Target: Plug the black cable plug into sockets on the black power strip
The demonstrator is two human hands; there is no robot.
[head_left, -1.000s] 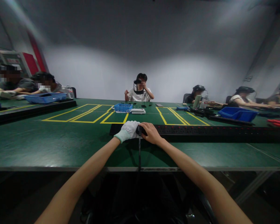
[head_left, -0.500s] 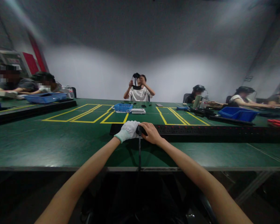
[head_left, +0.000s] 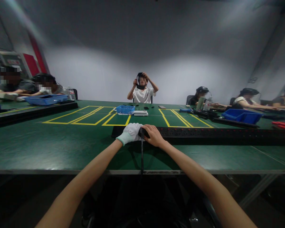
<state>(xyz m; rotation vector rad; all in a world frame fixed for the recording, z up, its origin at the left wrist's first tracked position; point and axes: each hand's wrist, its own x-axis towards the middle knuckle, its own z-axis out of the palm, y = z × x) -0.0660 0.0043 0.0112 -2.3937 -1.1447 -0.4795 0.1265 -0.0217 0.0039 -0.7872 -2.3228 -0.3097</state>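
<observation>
Where left hand [head_left: 132, 131] overlaps power strip [head_left: 194, 133], blue basket [head_left: 125, 110]

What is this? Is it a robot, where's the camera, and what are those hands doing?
There's no robot here. These are a person's own hands, seen by one camera worn on their head, looking forward and down. Every picture comes from it.

The left hand wears a white glove; the right hand is bare. Both are at a black thing with a cord hanging down. The right fingers curl over it, but I can't tell exactly what it is.

On the green table lie a long black strip, yellow lines and a small blue tray. Across it, another person holds up a black headset.
</observation>
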